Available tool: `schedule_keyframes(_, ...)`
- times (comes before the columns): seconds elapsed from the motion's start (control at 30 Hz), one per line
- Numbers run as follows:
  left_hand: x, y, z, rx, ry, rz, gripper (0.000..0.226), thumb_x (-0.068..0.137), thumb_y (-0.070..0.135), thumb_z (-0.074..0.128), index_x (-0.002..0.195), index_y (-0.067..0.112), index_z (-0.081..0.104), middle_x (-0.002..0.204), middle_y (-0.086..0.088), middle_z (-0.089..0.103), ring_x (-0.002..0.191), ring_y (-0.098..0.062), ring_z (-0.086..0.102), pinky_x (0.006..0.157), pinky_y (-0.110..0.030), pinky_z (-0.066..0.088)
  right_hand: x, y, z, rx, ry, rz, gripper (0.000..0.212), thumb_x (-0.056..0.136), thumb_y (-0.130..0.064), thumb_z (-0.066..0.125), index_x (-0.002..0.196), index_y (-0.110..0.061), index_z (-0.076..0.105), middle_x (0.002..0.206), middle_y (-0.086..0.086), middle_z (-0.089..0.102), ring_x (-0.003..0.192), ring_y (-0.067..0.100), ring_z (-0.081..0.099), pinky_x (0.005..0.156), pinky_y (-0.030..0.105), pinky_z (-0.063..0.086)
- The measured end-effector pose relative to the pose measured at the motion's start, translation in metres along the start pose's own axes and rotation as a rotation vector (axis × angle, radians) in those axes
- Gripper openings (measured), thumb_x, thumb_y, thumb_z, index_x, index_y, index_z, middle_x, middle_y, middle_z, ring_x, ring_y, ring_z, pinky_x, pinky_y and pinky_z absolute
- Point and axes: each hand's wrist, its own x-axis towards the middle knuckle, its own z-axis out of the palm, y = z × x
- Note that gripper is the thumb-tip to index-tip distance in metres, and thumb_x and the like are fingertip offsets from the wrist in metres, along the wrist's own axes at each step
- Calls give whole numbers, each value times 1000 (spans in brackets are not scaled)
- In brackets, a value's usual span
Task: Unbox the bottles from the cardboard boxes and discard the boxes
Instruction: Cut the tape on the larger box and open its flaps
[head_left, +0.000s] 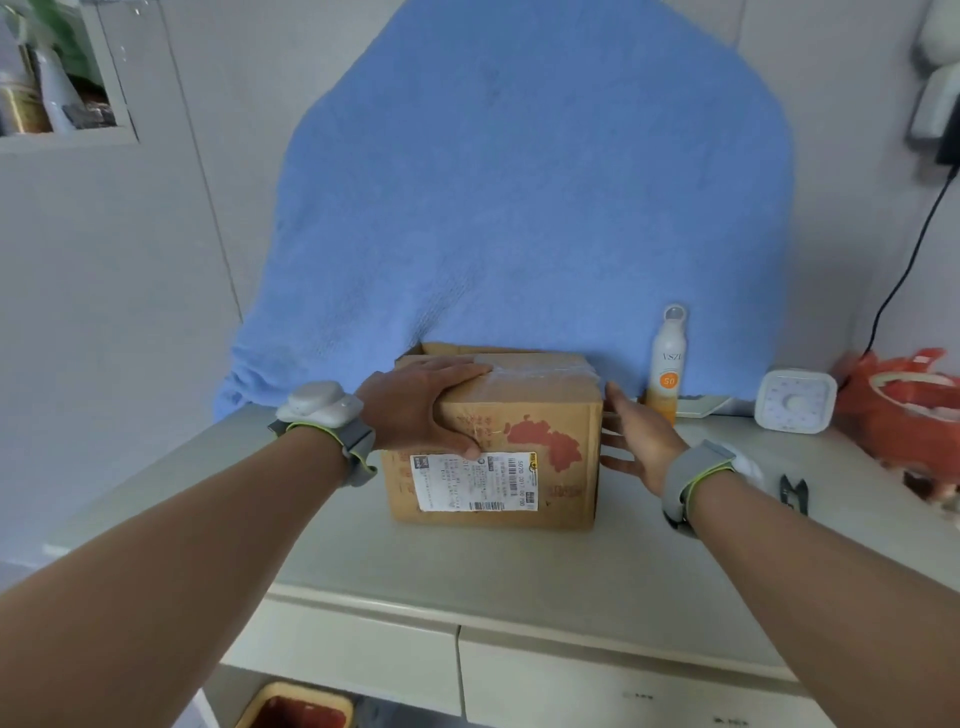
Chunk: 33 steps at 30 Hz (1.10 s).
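Taped box (561, 488) sits on counter (467, 561), long axis left-right, label facing the person; left grip (415, 410) clasps its top-left edge; right grip (639, 441) flat-fingered, holding nothing, just beside right face.

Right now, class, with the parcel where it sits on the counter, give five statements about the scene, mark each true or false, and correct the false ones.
1. The cardboard box is closed, with clear tape across its top. True.
2. The left hand lies flat on the counter. False: it grips the box's upper left corner, thumb on the front face.
3. The right hand holds the snips. False: it is open beside the box's right side, and the snips lie on the counter.
4. A spray bottle stands upright behind the box, to its right. True.
5. The white timer sits on top of the box. False: it stands on the counter, right of the bottle.
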Motion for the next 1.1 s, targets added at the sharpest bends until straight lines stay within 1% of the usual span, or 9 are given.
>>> schedule_keyframes(0.13,18,24,9,30,34,-10,109,56,81,68,148,49,20,156,22,27,144,-13,28,108,-47,32,-4,-1,-11,5,13,9,47,92,-59,46,105,-20,68,98,0,71,93,19,64,88,37,53)
schedule_keyframes(0.27,33,47,13,38,17,-22,109,58,79,69,150,47,20,158,19,25,145,-15,26,110,-54,32,-8,5,-33,-98,148,-102,34,98,-40,44,97,-14,66,96,6,70,92,25,65,92,43,53)
schedule_keyframes(0.4,47,74,18,41,16,7,109,61,76,70,152,43,19,159,14,25,146,-16,24,110,-49,30,-16,18,-80,-810,410,-188,26,96,-29,52,101,-10,68,110,14,67,105,33,60,88,34,45)
schedule_keyframes(0.53,60,97,21,60,6,17,109,63,77,68,153,42,17,160,13,22,147,-17,22,111,-53,30,-25,41,-120,-1100,696,74,48,86,-39,65,119,-7,50,127,16,48,120,35,46,98,39,39)
schedule_keyframes(0.6,64,106,23,57,4,25,109,64,76,69,153,41,17,161,11,22,148,-18,21,111,-50,28,-26,49,-132,-1191,664,200,59,86,-49,62,124,-6,48,130,15,48,122,32,47,101,38,38)
schedule_keyframes(0.67,66,112,24,58,9,30,109,64,76,69,153,41,16,160,11,22,148,-18,21,111,-51,28,-26,55,-143,-1277,565,187,58,90,-53,53,126,-8,52,130,12,52,119,27,53,97,32,41)
schedule_keyframes(0.87,67,114,25,82,17,42,109,64,77,66,153,41,15,161,12,21,148,-18,21,110,-49,31,-26,53,-144,-1179,475,192,35,95,-35,53,114,-7,63,119,6,66,110,20,63,79,22,44)
schedule_keyframes(0.97,68,113,26,85,19,45,110,64,79,66,154,41,15,161,12,21,148,-18,21,110,-48,32,-22,58,-148,-1086,540,141,31,99,-27,47,115,-4,60,122,12,62,113,26,59,88,28,43)
schedule_keyframes(1.1,69,112,27,100,11,25,111,62,82,63,153,44,13,161,15,19,148,-17,20,108,-60,32,-20,36,-141,-703,623,-15,25,98,-22,50,113,-3,56,115,21,65,107,35,63,94,41,51)
